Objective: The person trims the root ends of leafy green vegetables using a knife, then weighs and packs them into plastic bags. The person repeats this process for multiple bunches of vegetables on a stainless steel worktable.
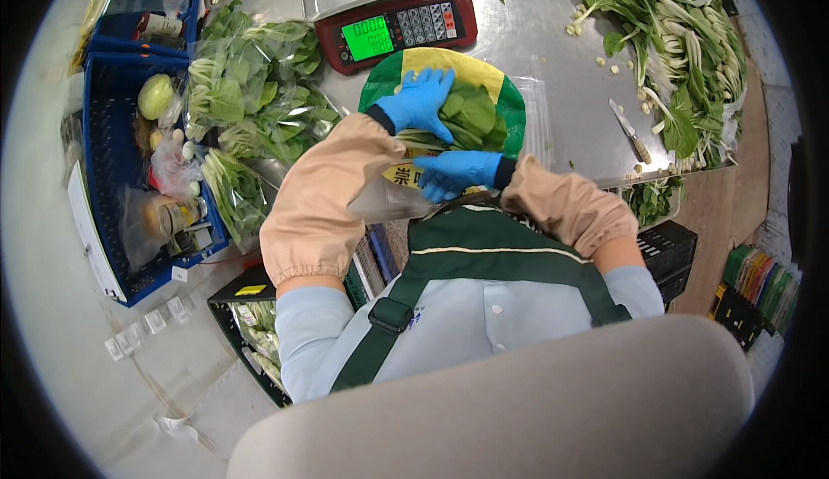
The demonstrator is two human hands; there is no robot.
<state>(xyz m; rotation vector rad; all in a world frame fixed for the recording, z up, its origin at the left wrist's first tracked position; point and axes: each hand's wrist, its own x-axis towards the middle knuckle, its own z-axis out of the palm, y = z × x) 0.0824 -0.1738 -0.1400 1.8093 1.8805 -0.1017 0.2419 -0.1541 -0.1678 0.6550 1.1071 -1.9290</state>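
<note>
My left hand (421, 103), in a blue glove, lies spread with its palm on a bunch of leafy greens (469, 116). The bunch rests on a round green and yellow mat (511, 126) on the steel table. Just below the bunch, near the table's front edge, is my right hand (453, 173), also gloved in blue, its fingers partly curled; whether it grips anything cannot be made out. Clear plastic bags (536, 110) lie flat at the mat's right side. Behind the mat stands a red digital scale (398, 25) with a steel pan and a lit green display.
Bagged greens (259, 90) are piled at left, beside a blue crate (107, 174) with a cabbage, a jar and plastic bags. A large heap of loose greens (686, 58) covers the table's right end. A small knife (629, 130) and cut stem pieces lie near it.
</note>
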